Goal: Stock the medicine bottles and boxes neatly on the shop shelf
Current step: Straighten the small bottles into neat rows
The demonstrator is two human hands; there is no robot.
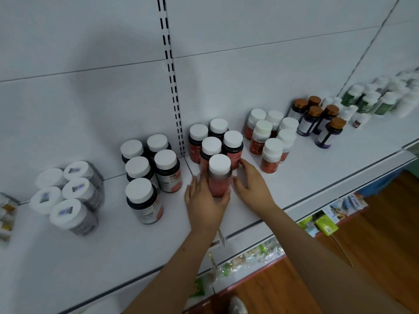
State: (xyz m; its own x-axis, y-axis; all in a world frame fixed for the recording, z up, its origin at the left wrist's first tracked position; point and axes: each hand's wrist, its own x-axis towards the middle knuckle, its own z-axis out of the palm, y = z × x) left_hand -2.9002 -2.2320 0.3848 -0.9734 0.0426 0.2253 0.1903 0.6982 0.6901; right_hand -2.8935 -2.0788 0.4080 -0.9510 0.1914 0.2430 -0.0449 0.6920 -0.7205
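Red-labelled, white-capped, the front bottle (219, 176) stands upright on the white shelf (317, 168), held by the left hand (205, 201) with fingers and thumb curled round its lower body, while the right hand (251, 185) lies beside it with relaxed fingers, fingertips touching the red bottle behind. Just behind stands a cluster of four matching red bottles (216, 141); to the left are dark bottles with pink labels (147, 173), and to the right white-capped orange-red bottles (271, 138), then brown-capped purple-labelled bottles (317, 118).
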